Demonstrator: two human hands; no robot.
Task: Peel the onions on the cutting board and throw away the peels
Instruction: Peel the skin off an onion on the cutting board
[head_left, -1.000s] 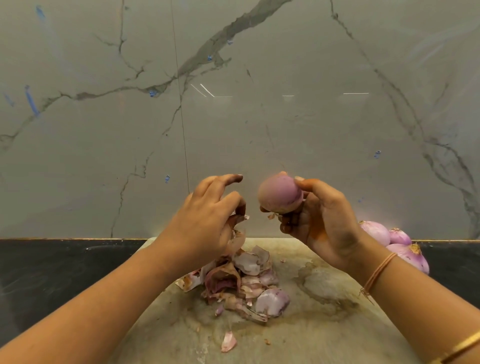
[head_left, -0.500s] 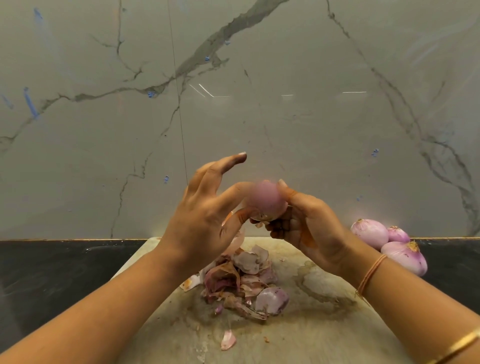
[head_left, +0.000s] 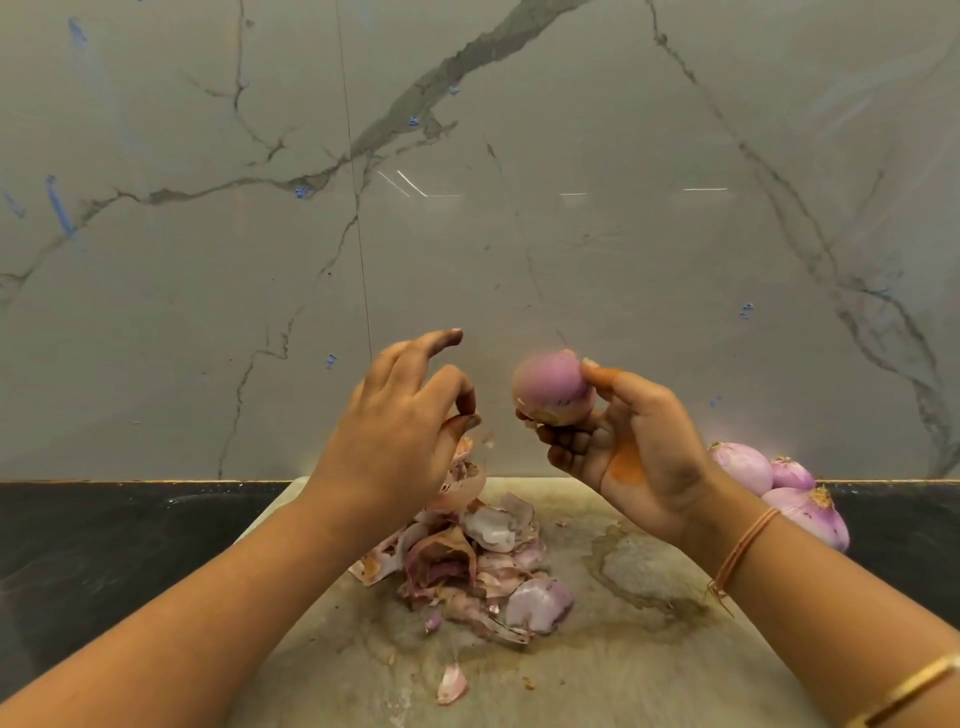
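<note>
My right hand (head_left: 631, 447) grips a purple onion (head_left: 553, 389), held up above the far edge of the pale cutting board (head_left: 649, 660). My left hand (head_left: 400, 436) hovers just left of the onion, apart from it. Its thumb and a curled finger pinch together over a small scrap of peel (head_left: 462, 448), and a tiny flake hangs in the air beside it. A pile of onion peels (head_left: 467, 561) lies on the board under my left hand. One loose peel (head_left: 452, 683) lies nearer to me.
Three peeled onions (head_left: 779, 483) lie together at the board's far right corner. Black countertop (head_left: 104, 551) flanks the board on both sides. A grey marble wall (head_left: 519, 208) rises right behind it. The board has a wet stain (head_left: 644, 571) on its right half.
My two hands met at the onion half a second ago and have drawn apart again. The left hand pulled away leftward and the right lifted the onion slightly to the right.
</note>
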